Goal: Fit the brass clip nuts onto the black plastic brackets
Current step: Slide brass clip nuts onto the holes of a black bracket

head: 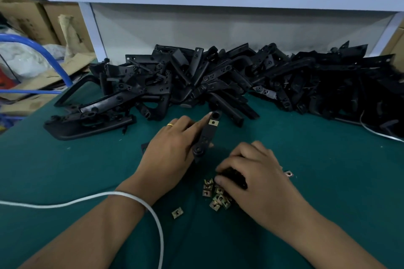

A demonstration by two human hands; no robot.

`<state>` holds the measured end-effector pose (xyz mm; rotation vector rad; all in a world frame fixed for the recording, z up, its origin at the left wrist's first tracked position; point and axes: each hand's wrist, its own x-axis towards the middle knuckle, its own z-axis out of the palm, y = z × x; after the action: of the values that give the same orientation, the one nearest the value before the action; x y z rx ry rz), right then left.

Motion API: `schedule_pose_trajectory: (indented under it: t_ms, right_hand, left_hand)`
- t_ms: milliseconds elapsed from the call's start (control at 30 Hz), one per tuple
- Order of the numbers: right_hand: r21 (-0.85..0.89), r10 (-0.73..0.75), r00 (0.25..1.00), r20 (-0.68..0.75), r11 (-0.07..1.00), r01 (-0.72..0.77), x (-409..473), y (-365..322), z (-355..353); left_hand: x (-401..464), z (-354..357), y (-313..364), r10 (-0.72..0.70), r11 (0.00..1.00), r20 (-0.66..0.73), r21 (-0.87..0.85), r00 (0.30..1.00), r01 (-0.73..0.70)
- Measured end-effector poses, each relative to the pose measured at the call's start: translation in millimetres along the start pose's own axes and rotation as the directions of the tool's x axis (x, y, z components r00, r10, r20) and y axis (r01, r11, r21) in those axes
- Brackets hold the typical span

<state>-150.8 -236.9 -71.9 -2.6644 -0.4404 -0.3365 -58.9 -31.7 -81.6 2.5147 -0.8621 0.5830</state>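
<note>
A black plastic bracket lies at mid-table on the green mat, long axis running away from the viewer, with one brass clip nut seated near its far end. Its far tip reaches almost to the large heap of black brackets stacked along the back wall of the bench.

The left hand grips this bracket from the left side, fingers curled around its lower half, index finger stretched along its edge towards the fitted nut; a gold ring shows on one finger.

Just nearer the viewer, a small pile of loose brass clip nuts sits on the mat. The right hand rests over that pile, fingers bent down around a second dark piece; whether it also pinches a nut cannot be told. Two stray nuts lie apart, one to the near left, one to the right.

Open mat remains left, right and near of the hands. A white cable crosses the left forearm. The mat's left edge borders cardboard boxes and a blue tube.
</note>
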Motion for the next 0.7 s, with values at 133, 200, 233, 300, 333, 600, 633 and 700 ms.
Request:
schedule_pose_trajectory:
  t_ms: [133,200,233,300,333,600,633,700]
  right_hand:
    - [0.046,0.019,1.000,0.004,0.999,-0.019,0.1,-0.2,0.4]
    - [0.057,0.003,1.000,0.030,0.998,-0.004,0.0,-0.8,0.7]
    - [0.071,-0.002,0.999,0.035,0.997,0.000,0.0,-0.5,0.6]
    - [0.156,0.033,0.999,0.020,0.987,-0.036,-1.3,0.6,-0.9]
    - [0.228,0.079,0.997,0.014,0.970,-0.080,-1.8,1.7,-2.6]
    - [0.647,0.215,0.975,-0.053,0.751,-0.131,2.4,13.6,-15.2]
    - [0.667,0.218,0.975,-0.051,0.734,-0.130,2.7,13.4,-15.6]
    - [0.713,0.233,0.971,-0.054,0.690,-0.126,4.3,12.8,-16.2]
  left_hand:
    - [-2.7,0.3,1.1,0.002,0.996,0.074,0.092,0.997,-0.009]
    - [-3.7,-0.3,2.6,0.027,0.995,0.100,0.098,0.995,-0.037]
    - [-3.6,-0.5,3.0,0.032,0.994,0.108,0.098,0.994,-0.043]
    - [-2.7,-1.4,2.7,0.019,0.996,0.095,0.090,0.995,-0.027]
    - [-2.2,-2.2,2.2,0.001,0.997,0.076,0.075,0.997,-0.007]
    - [-1.8,-6.8,3.6,-0.044,0.999,-0.001,-0.016,0.999,0.044]
    - [-2.0,-7.9,4.1,-0.040,0.998,-0.011,-0.041,0.999,0.040]
    - [-3.5,-10.8,6.9,-0.037,0.993,-0.050,-0.117,0.998,0.031]
